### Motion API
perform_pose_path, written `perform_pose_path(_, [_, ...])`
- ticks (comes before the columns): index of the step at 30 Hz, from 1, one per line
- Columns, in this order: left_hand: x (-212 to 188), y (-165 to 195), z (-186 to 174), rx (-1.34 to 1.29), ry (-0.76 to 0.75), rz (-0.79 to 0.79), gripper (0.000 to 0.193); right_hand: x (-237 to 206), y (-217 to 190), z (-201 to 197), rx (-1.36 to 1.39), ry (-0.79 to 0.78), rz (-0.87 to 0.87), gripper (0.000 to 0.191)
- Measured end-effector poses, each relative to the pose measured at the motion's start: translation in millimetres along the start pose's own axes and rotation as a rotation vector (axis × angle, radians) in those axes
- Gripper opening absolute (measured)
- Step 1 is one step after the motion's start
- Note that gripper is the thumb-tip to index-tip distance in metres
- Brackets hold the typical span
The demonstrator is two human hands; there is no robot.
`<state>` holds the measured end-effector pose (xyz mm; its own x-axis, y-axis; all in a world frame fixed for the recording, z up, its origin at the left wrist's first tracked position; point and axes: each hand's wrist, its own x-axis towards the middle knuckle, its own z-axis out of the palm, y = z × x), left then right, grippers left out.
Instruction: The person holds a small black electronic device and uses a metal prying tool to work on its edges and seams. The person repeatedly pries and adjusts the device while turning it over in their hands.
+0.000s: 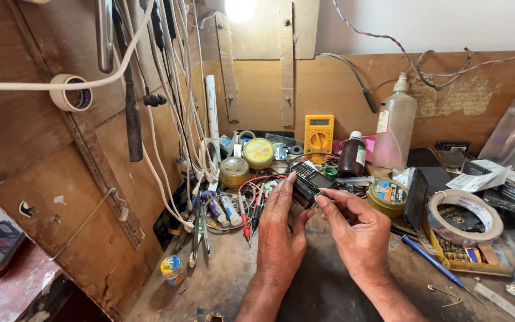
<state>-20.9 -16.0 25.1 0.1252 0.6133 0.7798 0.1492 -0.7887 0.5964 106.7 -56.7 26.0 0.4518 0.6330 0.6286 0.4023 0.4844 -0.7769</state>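
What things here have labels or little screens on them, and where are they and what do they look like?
Phone: held in both hands, black with a small screen.
Multimeter: against the back wall, yellow, grey screen on top.
Brown bottle: right of the multimeter, white cap and label.
Clear spray bottle: further right, tall, small label.
Round tin: beside the right hand, yellow and blue lid.

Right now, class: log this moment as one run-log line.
left hand: grips keypad phone | right hand: fingertips at phone's edge | bench: cluttered | nearby: yellow multimeter, tape roll
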Motion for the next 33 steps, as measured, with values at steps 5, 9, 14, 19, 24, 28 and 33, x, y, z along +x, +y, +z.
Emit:
perform_pose_path(5, [-1.3, 1.5, -0.2, 0.006, -0.013, -0.024, 0.067, -2.0, -2.1, -2.6, -0.082, 0.023, -0.059, 0.020])
perform_pose_path(9, [0.0, 0.4, -0.2, 0.021, -0.001, 0.015, 0.068, -0.5, -1.8, -2.0, -0.082, 0.014, -0.092, 0.020])
perform_pose_path(14, [-1.4, 0.2, -3.2, 0.000, 0.000, -0.013, 0.066, 6.9, 2.1, -7.4, 0.174, -0.100, 0.329, 0.019])
perform_pose_path(19, [0.9, -1.5, -6.8, -0.023, -0.017, -0.017, 0.068, 17.5, 8.4, -11.1, 0.332, -0.207, 0.459, 0.019])
perform_pose_path(24, [1.6, -4.1, -6.5, -0.024, -0.023, -0.002, 0.068, 17.3, 14.7, -10.5, 0.295, -0.196, 0.427, 0.019])
perform_pose_path(28, [2.7, -6.0, -5.0, -0.017, -0.012, 0.001, 0.067, 12.8, 16.8, -6.0, 0.190, -0.145, 0.152, 0.019])
perform_pose_path(33, [1.6, -5.1, -5.3, -0.006, -0.021, -0.022, 0.069, 10.4, 12.2, -4.4, 0.256, -0.121, 0.381, 0.018])
